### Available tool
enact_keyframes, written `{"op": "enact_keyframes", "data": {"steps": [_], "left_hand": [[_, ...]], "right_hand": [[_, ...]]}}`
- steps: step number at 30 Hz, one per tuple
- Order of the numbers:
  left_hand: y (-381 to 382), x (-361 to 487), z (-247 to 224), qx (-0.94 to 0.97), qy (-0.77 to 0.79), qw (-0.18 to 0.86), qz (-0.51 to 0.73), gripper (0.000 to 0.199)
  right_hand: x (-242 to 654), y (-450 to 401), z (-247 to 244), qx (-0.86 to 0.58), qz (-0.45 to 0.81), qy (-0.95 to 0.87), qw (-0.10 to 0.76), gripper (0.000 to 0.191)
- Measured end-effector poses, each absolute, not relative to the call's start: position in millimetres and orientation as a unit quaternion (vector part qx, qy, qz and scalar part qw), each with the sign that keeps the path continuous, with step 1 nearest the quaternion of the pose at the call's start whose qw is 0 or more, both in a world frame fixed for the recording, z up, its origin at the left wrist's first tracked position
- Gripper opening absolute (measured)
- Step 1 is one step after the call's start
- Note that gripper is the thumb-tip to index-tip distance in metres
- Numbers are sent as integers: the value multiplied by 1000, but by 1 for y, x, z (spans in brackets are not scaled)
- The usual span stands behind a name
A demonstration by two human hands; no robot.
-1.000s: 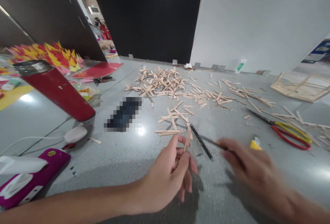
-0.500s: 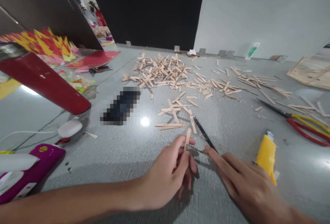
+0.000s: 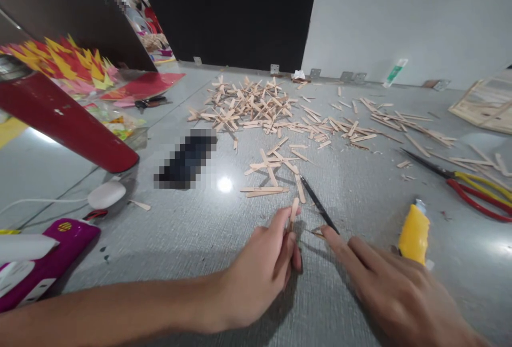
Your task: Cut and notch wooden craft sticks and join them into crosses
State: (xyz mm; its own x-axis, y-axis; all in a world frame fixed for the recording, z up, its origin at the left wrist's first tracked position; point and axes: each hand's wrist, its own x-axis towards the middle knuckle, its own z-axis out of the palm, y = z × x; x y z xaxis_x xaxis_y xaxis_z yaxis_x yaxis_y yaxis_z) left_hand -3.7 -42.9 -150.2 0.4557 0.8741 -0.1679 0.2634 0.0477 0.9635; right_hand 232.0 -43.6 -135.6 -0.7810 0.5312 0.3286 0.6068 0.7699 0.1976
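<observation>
My left hand (image 3: 262, 269) pinches a short wooden craft stick (image 3: 294, 211) upright between thumb and fingers. Opposite it, my right hand (image 3: 394, 283) is closed around a slim pointed tool (image 3: 317, 233) with a brass-coloured neck; its handle is hidden under the fingers. The thin tip points at the stick, with a small gap between them. Just beyond my right fingers lies a black pen-like rod (image 3: 319, 203). Several notched craft sticks (image 3: 266, 191) lie loosely in front of my left hand.
A large heap of craft sticks (image 3: 252, 103) spreads along the back. Right of my hand are a yellow cutter (image 3: 415, 234) and red-and-yellow-handled scissors (image 3: 476, 190). At left stand a red flask (image 3: 72, 118), a blurred dark rectangle (image 3: 186, 160), a white charger (image 3: 106, 194) and a purple power strip (image 3: 72, 245).
The tool's tip has drawn back from the stick, slightly to the right. My left fingers have curled in and turned the stick a little. The view has shifted slightly.
</observation>
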Motion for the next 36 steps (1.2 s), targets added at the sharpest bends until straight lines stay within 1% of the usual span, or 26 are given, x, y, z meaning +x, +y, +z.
{"op": "enact_keyframes", "data": {"steps": [4,7,10,14,19,23,27,30,33,36], "left_hand": [[-45,-5,-157,676,459,516,256,21],[-46,-6,-160,707,452,490,236,32],[-45,-7,-161,707,443,497,236,40],[-43,-6,-160,694,446,508,246,37],[-41,-5,-154,689,442,520,244,29],[-40,-5,-153,698,440,511,242,37],[-41,-5,-158,710,441,493,242,46],[-44,-5,-164,714,431,488,257,47],[-46,-4,-169,717,428,478,272,54],[-46,-3,-171,723,422,470,279,57]], "right_hand": [[228,-42,-116,-265,-236,-932,77,47],[232,-37,-112,-280,-199,-936,82,52],[238,-32,-116,-282,-135,-946,83,60],[239,-30,-121,-260,-157,-949,84,54],[239,-29,-120,-277,-125,-949,87,67],[239,-30,-125,-251,-152,-953,69,73],[237,-31,-131,-256,-152,-953,56,79],[230,-34,-131,-290,-179,-939,52,75],[221,-35,-128,-330,-205,-921,38,67],[213,-34,-127,-344,-204,-916,19,51]]}}
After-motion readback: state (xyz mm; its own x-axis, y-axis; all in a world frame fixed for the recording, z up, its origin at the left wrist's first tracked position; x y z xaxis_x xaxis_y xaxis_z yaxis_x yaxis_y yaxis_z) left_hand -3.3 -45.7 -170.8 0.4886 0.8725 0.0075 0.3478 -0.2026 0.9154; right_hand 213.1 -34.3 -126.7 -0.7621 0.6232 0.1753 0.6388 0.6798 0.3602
